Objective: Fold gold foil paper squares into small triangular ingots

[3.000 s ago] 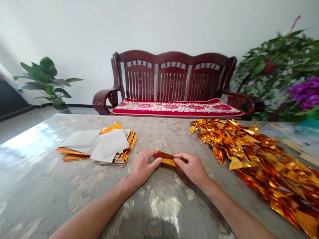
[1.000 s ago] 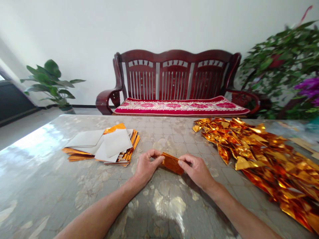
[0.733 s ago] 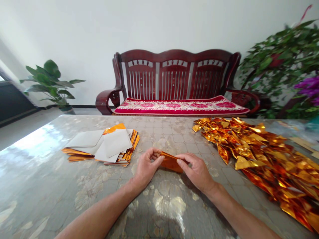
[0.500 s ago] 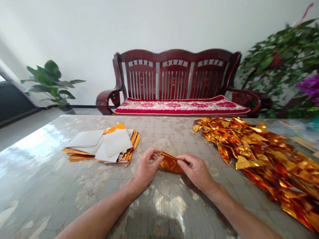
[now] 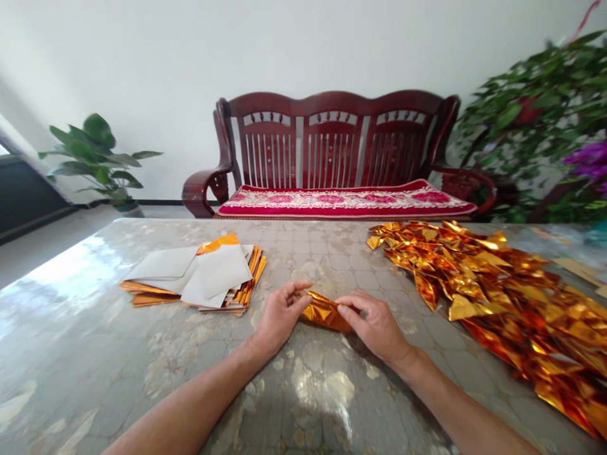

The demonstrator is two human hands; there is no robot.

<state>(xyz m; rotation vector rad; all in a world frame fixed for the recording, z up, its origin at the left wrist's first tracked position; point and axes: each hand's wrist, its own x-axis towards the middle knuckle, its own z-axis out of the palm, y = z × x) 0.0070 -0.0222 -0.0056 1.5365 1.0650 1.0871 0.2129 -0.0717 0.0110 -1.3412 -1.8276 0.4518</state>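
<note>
Between my two hands is a folded piece of gold foil paper (image 5: 326, 313), its shiny side toward me, just over the table. My left hand (image 5: 283, 313) pinches its left end between thumb and fingers. At its upper right corner, my right hand (image 5: 372, 319) grips it with the thumb in front and the fingers behind. To the left lies a stack of foil paper sheets (image 5: 218, 278), several with the white back up. A large heap of folded gold foil pieces (image 5: 497, 303) spreads along the right side.
The table (image 5: 190, 392) has a glossy patterned cover. Behind it stands a dark red wooden bench (image 5: 329, 145) with a red and white seat cover (image 5: 346, 200). Potted plants (image 5: 97, 155) are at both sides. Clear plastic (image 5: 545, 243) lies at the far right.
The foil paper has tilted a little, and its front catches more light. My left fingers have shifted slightly and straightened at the left end. My right hand keeps its grip.
</note>
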